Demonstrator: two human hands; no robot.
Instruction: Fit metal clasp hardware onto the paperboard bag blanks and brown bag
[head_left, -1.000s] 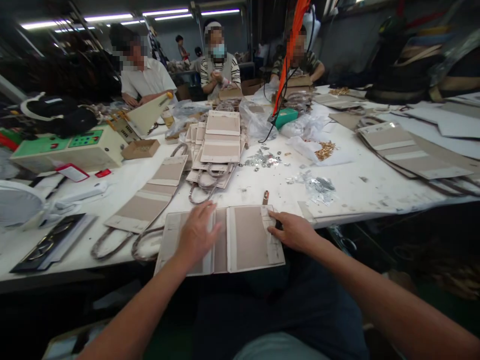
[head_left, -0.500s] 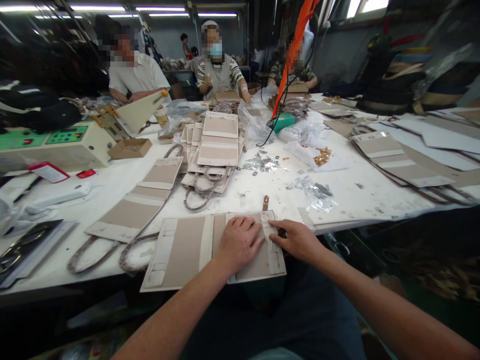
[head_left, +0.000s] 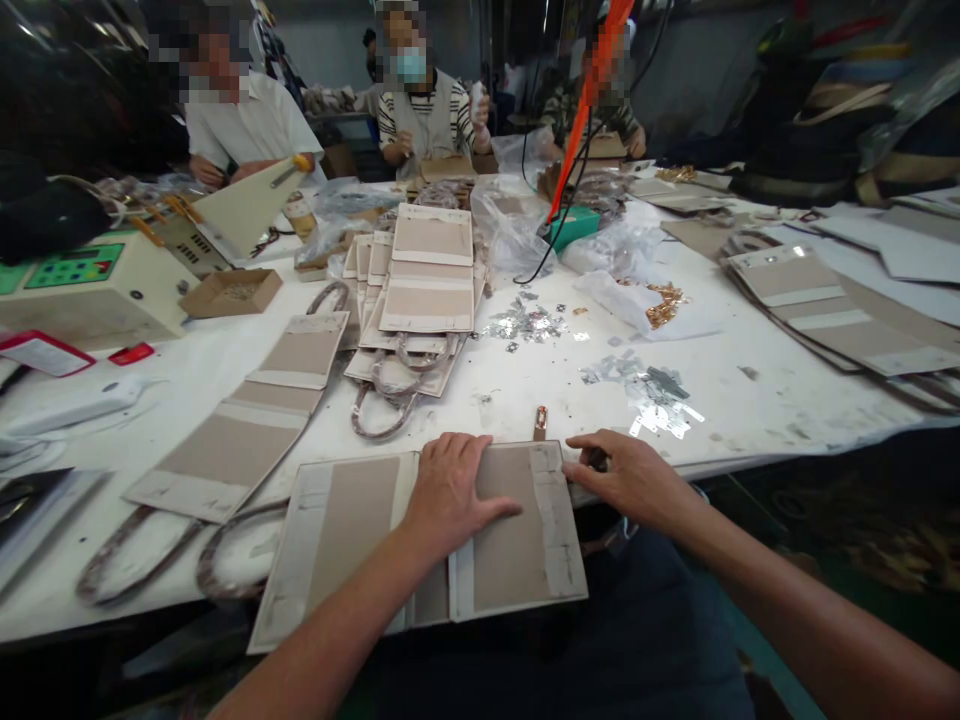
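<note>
A: What lies in front of the person?

B: An open beige panel (head_left: 506, 555), laid across the near edge of a white surface (head_left: 510, 388). Its lower part juts past that edge, above the person's lap.

A: And the left hand (head_left: 448, 497)?

B: Spread, palm down across the panel's middle fold, thumb stretched out to the right.

A: The right hand (head_left: 634, 478)?

B: By the panel's far right corner, index finger and thumb parted, tips at its right edge. Something dark shows within the curled fingers; I cannot tell what it is, or whether it is gripped.

A: What else is close by?

B: A small copper-coloured tab (head_left: 541, 423) just beyond the panel's far edge. To the left, a long panel with looped handles (head_left: 251, 430) slants down toward the surface's near edge. Farther back is a stack of panels (head_left: 431, 285). Right of that stack, silver plates (head_left: 664, 395) lie scattered, and gold-coloured pieces (head_left: 664, 308) rest on white plastic.

A: Anyone else?

B: Three co-workers (head_left: 435, 125) along the far edge. The middle one, in striped sleeves, holds up something white.
</note>
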